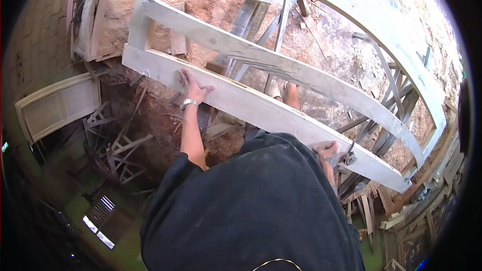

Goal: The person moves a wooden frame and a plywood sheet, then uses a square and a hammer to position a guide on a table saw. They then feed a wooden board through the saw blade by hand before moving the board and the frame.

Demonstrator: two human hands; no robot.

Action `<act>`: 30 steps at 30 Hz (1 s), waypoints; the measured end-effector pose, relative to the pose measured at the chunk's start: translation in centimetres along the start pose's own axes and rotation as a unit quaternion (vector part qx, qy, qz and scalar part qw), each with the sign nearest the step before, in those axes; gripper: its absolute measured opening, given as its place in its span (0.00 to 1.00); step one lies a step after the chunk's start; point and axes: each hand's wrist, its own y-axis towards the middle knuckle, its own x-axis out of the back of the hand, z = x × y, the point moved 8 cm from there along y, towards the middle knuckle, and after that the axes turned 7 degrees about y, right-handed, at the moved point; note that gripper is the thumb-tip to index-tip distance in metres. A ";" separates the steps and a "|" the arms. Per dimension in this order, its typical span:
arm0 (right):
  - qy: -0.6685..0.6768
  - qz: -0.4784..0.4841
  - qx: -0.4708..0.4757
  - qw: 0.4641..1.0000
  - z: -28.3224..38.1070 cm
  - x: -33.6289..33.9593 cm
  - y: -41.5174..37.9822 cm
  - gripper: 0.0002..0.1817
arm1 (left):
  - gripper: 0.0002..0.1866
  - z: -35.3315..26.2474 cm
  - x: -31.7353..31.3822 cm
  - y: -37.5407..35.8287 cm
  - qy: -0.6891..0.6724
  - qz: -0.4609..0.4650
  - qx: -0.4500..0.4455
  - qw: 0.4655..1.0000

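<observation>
A long pale wooden board (251,103) runs across in front of me, forming the near side of a large wooden frame. My left hand (192,87) lies flat on its left part, thumb spread away from the fingers, with a metal watch (189,102) on the wrist. Farther right, my right hand (327,153) is curled over the board's near edge, gripping it. Right beside that hand is a metal tool head (350,157) with a dark pointed end. A curved slat (281,65) spans the frame beyond the board.
A wide curved rail (361,30) forms the frame's far side. Timber trestles (396,100) stand beneath it. Wood shavings and offcuts cover the floor (211,0). At left are a panelled wooden piece (60,104) and stacked trestle legs (118,145). Scrap timber (369,213) lies at lower right.
</observation>
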 end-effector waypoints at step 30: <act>0.017 -0.003 0.064 0.998 -4.6 -2.3 1.4 0.35 | 0.68 0.9 -1.6 -1.7 -0.033 -0.110 0.016 0.993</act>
